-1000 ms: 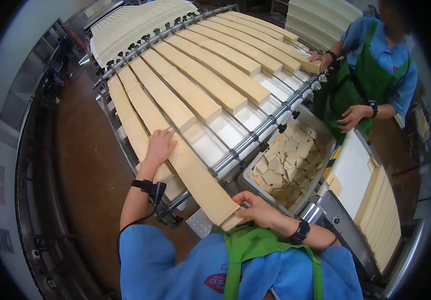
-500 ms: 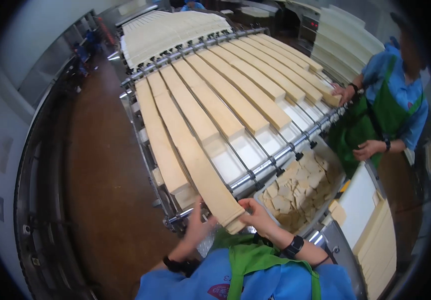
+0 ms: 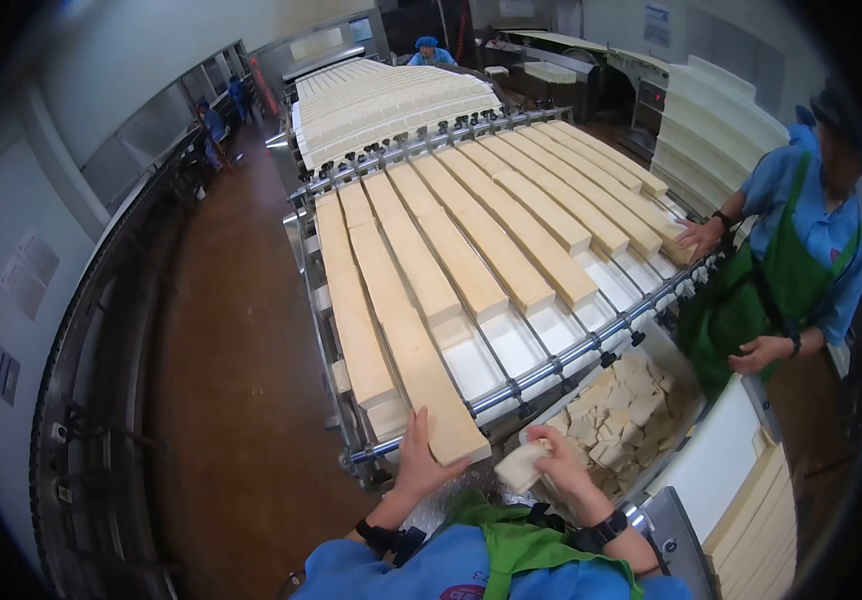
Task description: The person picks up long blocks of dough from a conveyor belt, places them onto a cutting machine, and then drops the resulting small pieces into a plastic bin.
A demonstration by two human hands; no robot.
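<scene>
Long pale stacks of dough sheets (image 3: 491, 215) lie side by side in lanes on the conveyor. One long stack (image 3: 436, 390) reaches past the front metal bar. Its near end rests against my left hand (image 3: 419, 462), whose fingers are spread along its left side and under the end. To the right, my right hand (image 3: 563, 465) grips a small pale piece (image 3: 522, 467), held apart from the stack. Just beyond that hand is a bin (image 3: 696, 405) with many broken pale pieces (image 3: 616, 420).
A co-worker in a green apron (image 3: 766, 280) stands at the right, one hand on a stack's end. Stacked pale strips (image 3: 759, 530) lie on a white board at the lower right. The metal bar (image 3: 581, 350) crosses the conveyor's front. Other people are farther back.
My right hand has moved away from the stack's end with a small piece in it. My left hand now supports the end alone. The view has shifted.
</scene>
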